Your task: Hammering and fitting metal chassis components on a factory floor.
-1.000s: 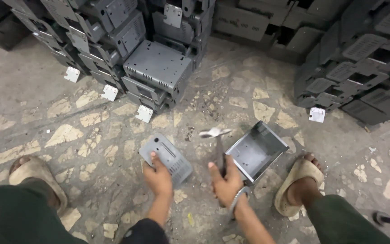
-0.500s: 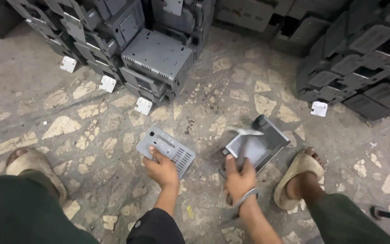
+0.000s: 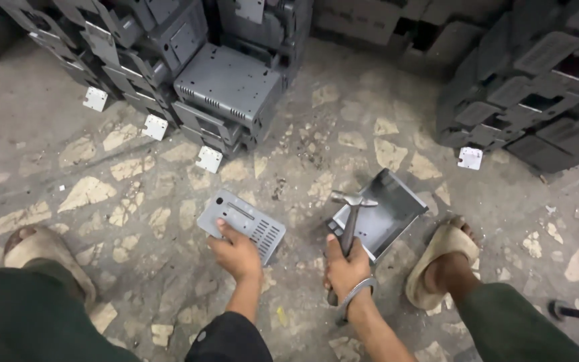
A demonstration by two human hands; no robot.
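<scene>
A flat panel (image 3: pixel 241 224) of matt grey painted sheet metal, perforated with fine vent slots, is pressed by the left hand (image 3: pixel 237 255). A hammer (image 3: pixel 350 224) with a dull steel head and a dark handle is gripped by the right hand (image 3: pixel 346 267), at whose wrist a shiny metal bangle (image 3: pixel 356 295) is worn. The open casing (image 3: pixel 382 214) is of the same matt grey metal. The floor (image 3: pixel 102 194) is rough, dusty stone-chip concrete. The sandals (image 3: pixel 437 258) look like worn matt rubber.
</scene>
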